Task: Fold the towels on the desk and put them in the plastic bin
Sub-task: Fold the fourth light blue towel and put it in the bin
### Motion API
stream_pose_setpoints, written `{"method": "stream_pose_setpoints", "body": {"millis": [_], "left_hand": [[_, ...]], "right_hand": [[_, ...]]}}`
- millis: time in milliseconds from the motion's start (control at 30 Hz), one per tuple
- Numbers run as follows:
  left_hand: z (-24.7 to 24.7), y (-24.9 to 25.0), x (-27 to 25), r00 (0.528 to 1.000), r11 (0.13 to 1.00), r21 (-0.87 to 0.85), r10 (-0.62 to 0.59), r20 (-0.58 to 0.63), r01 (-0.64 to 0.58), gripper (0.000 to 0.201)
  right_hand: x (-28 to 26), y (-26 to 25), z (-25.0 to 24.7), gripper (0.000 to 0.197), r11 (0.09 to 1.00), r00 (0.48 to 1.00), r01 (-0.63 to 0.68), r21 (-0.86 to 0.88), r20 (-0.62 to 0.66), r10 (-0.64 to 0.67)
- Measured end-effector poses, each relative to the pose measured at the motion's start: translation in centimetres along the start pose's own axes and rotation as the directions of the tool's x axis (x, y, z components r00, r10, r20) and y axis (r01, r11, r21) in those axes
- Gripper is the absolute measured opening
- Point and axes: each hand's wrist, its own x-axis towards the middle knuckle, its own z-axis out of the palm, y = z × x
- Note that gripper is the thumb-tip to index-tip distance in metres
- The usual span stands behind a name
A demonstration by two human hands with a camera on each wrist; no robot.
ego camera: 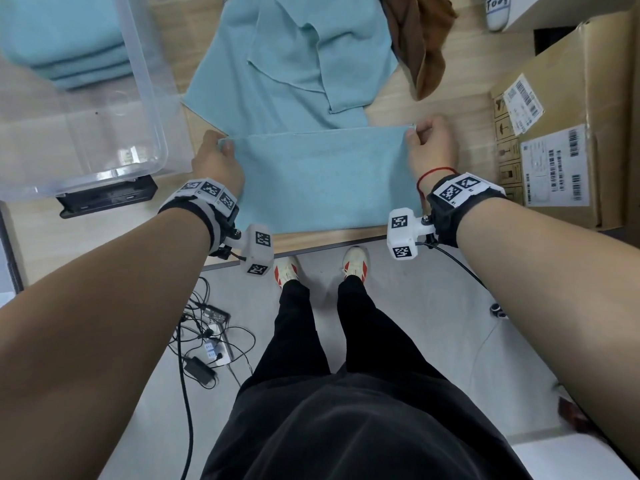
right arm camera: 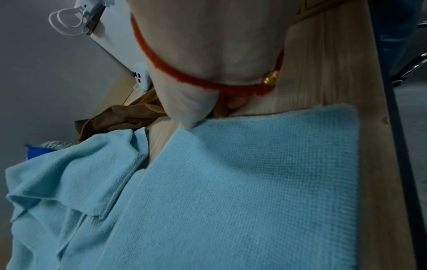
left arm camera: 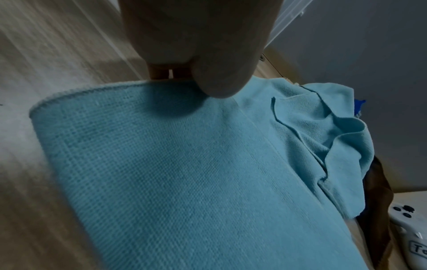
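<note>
Head view: the left hand (ego camera: pixel 216 157) and right hand (ego camera: pixel 427 145) each pinch a far corner of a light blue towel (ego camera: pixel 325 178) lying flat at the near edge of the desk (ego camera: pixel 426 109), its far edge a straight fold or hem between the 2 hands. Far of it lies an unfolded blue towel (ego camera: pixel 287 64), with a brown cloth (ego camera: pixel 419 39) at its right. The plastic bin (ego camera: pixel 145 81) stands at the left and already holds a stack of folded towels (ego camera: pixel 65 43). A cardboard box (ego camera: pixel 561 133) stands at the right. Left wrist view: the thumb presses on top of the towel's corner with fingers (left arm camera: pixel 161 72) beneath, a narrow closed pinch. Right wrist view: the thumb lies on the towel's far right corner; the fingers are mostly hidden behind the palm, so the pinch is judged mainly from the head view. Judgement: folding of this towel is in hand, apparently with 1 fold laid. The next move calls for a further fold with edges matched, then a lift left into the bin.
</note>
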Motion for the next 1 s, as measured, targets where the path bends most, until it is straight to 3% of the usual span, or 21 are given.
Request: {"method": "stream_pose_setpoints", "body": {"millis": [233, 367, 467, 533, 633, 733, 833, 900, 1000], "left_hand": [[0.4, 1.0, -0.6, 0.992, 0.999, -0.045, 0.013, -0.122, -0.019, 0.029], [1.2, 2.7, -2.3, 0.979, 0.985, 0.163, 0.087, -0.187, -0.056, 0.051], [1.8, 4.1, -3.9, 0.941, 0.929, 0.314, 0.268, -0.206, -0.196, 0.062], [2.3, 4.9, -4.9, 0.905, 0.866, 0.346, 0.414, -0.094, -0.361, 0.059], [3.5, 5.5, -6.2, 0.81, 0.776, 0.234, 0.563, 0.163, -0.586, 0.059], [4.9, 5.3, -7.6, 0.727, 0.699, 0.214, 0.614, 0.308, -0.682, 0.062], [6.2, 5.1, -9.0, 0.698, 0.696, 0.163, 0.615, 0.368, -0.699, 0.04], [7.0, 5.0, -9.8, 0.684, 0.708, 0.125, 0.597, 0.418, -0.695, 0.027], [8.2, 4.5, -10.7, 0.635, 0.712, 0.085, 0.559, 0.533, -0.697, 0.017]], "right_hand": [[-0.2, -0.1, -0.3, 0.028, 0.999, 0.996, 0.04, -0.035, 0.083, -0.037], [-0.5, 0.0, -0.4, 0.024, 0.998, 0.995, 0.041, -0.04, 0.093, -0.038], [-0.7, -0.4, -0.4, 0.02, 0.999, 0.995, 0.034, -0.004, 0.092, -0.033], [-1.1, -0.5, -0.6, 0.017, 0.999, 0.996, 0.027, 0.04, 0.079, -0.03], [-1.7, -0.2, -0.9, 0.028, 0.986, 0.995, -0.042, 0.162, 0.094, 0.027], [-2.4, 0.9, -1.0, 0.052, 0.965, 0.973, -0.143, 0.22, 0.211, 0.096], [-1.8, 4.6, 0.2, 0.07, 0.959, 0.952, -0.16, 0.234, 0.292, 0.088], [-3.0, 5.0, -0.4, 0.061, 0.965, 0.949, -0.146, 0.217, 0.307, 0.075], [-5.8, 4.1, -2.2, 0.028, 0.972, 0.947, -0.111, 0.208, 0.319, 0.04]]}}
